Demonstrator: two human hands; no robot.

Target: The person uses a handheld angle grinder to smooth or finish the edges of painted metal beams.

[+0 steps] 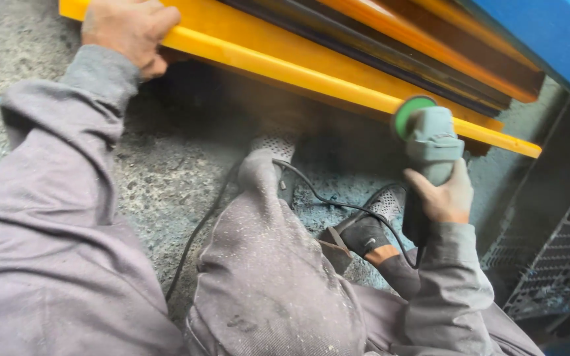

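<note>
A long yellow-painted metal beam [311, 69] runs from upper left down to the right. My left hand [128, 29] grips its near edge at the upper left. My right hand [444, 194] holds a grey angle grinder [432, 148] by its body. The grinder's green disc [409, 115] presses against the beam's lower edge. A haze of dust hangs under the beam. The grinder's black cable [324, 198] trails across my knees. Both my sleeves and trousers are grey and dusty.
Rough gravelly concrete floor [159, 171] lies below. My feet in perforated shoes [273, 148] stand under the beam. A blue panel [549, 33] sits at the top right. A dark plastic grid crate [562, 257] stands at the right edge.
</note>
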